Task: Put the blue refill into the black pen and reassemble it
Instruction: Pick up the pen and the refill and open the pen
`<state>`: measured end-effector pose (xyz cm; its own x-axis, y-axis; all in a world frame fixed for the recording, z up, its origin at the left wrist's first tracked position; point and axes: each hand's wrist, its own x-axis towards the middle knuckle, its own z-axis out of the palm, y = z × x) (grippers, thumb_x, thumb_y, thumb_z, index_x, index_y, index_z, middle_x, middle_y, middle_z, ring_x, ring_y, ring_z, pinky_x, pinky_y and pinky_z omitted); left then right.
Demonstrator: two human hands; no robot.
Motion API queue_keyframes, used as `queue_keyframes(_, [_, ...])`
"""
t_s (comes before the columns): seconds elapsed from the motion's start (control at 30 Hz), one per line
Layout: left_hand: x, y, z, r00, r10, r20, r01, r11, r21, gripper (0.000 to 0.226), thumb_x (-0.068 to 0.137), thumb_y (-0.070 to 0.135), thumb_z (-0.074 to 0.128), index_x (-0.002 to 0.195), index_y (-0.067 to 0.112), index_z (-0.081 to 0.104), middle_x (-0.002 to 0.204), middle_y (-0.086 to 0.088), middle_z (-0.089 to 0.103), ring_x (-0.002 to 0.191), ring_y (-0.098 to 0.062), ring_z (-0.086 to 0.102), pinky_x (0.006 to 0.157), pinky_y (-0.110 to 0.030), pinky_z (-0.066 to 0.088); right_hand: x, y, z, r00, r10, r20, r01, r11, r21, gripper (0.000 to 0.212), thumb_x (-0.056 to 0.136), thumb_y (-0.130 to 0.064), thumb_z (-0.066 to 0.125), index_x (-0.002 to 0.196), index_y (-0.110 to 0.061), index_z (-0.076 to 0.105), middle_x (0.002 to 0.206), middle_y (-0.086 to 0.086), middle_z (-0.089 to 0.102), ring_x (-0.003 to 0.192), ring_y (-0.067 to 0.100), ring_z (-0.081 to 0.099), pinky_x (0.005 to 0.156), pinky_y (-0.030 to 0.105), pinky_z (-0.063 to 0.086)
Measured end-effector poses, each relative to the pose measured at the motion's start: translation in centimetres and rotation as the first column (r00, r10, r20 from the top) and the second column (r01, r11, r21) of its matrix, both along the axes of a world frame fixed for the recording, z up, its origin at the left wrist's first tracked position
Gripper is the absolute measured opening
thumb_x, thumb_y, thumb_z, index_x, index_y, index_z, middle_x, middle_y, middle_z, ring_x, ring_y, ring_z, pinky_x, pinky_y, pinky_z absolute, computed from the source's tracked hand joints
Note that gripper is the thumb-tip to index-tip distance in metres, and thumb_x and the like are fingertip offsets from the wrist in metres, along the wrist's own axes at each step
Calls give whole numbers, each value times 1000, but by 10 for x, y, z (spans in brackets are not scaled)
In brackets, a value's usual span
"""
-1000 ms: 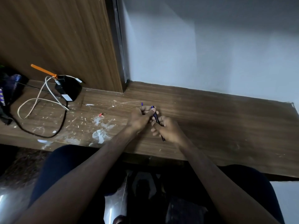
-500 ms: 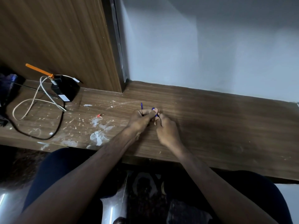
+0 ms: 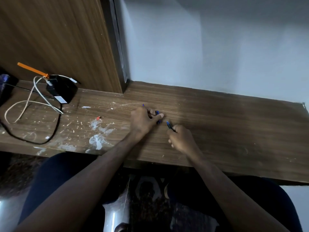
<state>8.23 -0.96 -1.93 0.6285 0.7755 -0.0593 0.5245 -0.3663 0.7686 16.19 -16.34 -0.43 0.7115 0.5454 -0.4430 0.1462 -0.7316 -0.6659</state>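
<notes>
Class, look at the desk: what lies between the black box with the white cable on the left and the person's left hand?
In the head view, between the black box and the left hand lie white paint splatters and a small red scrap on the wooden desk; nothing else.

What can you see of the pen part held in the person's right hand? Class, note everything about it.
The pen part is a slim, dark piece with a blue tip, seemingly plastic. Only its forward end shows, jutting up and left from the right hand, whose fingers close round the rest. It is tilted just above the wooden desk, apart from the left hand, which holds another blue and dark piece. Whether it is refill or barrel is unclear.
</notes>
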Motion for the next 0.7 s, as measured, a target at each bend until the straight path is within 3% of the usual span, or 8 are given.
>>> queue_keyframes(0.07, [5, -5, -4, 999, -34, -41, 34, 999, 11, 33, 82, 43, 89, 75, 12, 79, 70, 1, 78, 70, -16, 76, 73, -32, 59, 0, 0, 3, 998, -45, -48, 47, 998, 42, 24, 100, -20, 54, 98, -1, 69, 70, 4, 73, 44, 5, 64, 43, 19, 47])
queue_keyframes(0.1, [7, -7, -7, 998, -45, -49, 46, 999, 14, 32, 82, 41, 89, 76, 11, 79, 72, -2, 80, 70, -16, 76, 72, -33, 60, -1, 0, 5, 996, -56, -69, 60, 996, 61, 22, 101, -17, 53, 102, -3, 69, 70, 2, 72, 44, 3, 61, 41, 17, 44])
queue_keyframes(0.23, [12, -6, -13, 994, -68, -80, 71, 997, 39, 30, 84, 37, 88, 82, 9, 79, 78, -4, 82, 68, -10, 73, 64, -22, 54, -3, 0, 9, 982, -92, -166, 115, 984, 134, 21, 104, -13, 49, 113, -12, 68, 82, 4, 75, 58, 12, 64, 53, 23, 47])
queue_keyframes(0.33, [10, -4, -15, 992, -99, -72, 100, 995, 12, 28, 87, 32, 87, 96, 6, 80, 86, -6, 83, 80, -14, 79, 78, -25, 59, -2, -1, 9, 971, -105, -215, 142, 976, 165, 23, 109, -17, 48, 118, -18, 69, 84, 3, 74, 60, 11, 61, 52, 21, 45])
queue_keyframes(0.43, [12, -3, -10, 996, -82, -33, 82, 997, 1, 20, 95, 27, 77, 101, 9, 82, 93, -5, 84, 86, -16, 78, 81, -20, 53, -1, 1, 7, 969, -93, -229, 137, 973, 187, 26, 111, -17, 45, 119, -20, 69, 84, 0, 73, 59, 6, 58, 48, 11, 42])
queue_keyframes(0.5, [14, -4, -6, 997, -70, 34, 75, 984, -164, 24, 104, 26, 65, 100, 11, 83, 90, -8, 82, 81, -20, 74, 82, -29, 54, -2, 4, 7, 964, -99, -246, 149, 970, 194, 25, 111, -17, 45, 118, -19, 69, 81, -2, 71, 57, 3, 54, 46, 9, 39])
queue_keyframes(0.57, [14, -9, -4, 985, -68, 160, 134, 885, -446, 31, 110, 21, 54, 111, 2, 79, 86, -14, 73, 77, -28, 62, 77, -37, 51, -3, 10, 9, 951, -117, -285, 180, 961, 208, 21, 109, -16, 49, 112, -17, 70, 77, -3, 69, 52, 0, 53, 45, 9, 37])
queue_keyframes(0.7, [9, -20, -1, 950, -61, 305, 261, 689, -676, 37, 114, 17, 44, 127, -8, 68, 94, -18, 70, 57, -20, 53, 64, -36, 46, -4, 19, 11, 920, -117, -375, 220, 944, 245, 20, 104, -10, 49, 102, -15, 68, 73, -2, 67, 57, 5, 53, 48, 19, 37])
